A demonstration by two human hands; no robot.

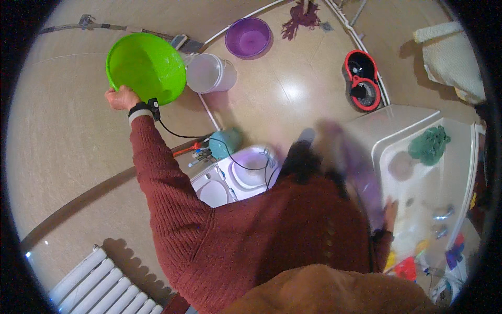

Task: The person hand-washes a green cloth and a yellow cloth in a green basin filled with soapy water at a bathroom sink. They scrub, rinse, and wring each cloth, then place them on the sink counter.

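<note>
My left hand (123,98) is closed on the near rim of a bright green plastic basin (146,68), held out to the left with its hollow inside showing. Down at my right side, my right hand (389,213) is at the edge of a purple thing (361,167), gripping it; motion smears it, so its exact kind is unclear. A white sink or bathtub-like basin (389,172) lies just beyond that hand, with a green crumpled plastic bag (430,145) in it.
A white bucket (204,74), purple basin (249,39), mop head (301,20) and black-and-red mop bucket (362,81) stand on the tiled floor (293,83). Near my feet are a white twin-lidded appliance (214,193) and teal container (225,142). A white radiator (99,285) is at lower left.
</note>
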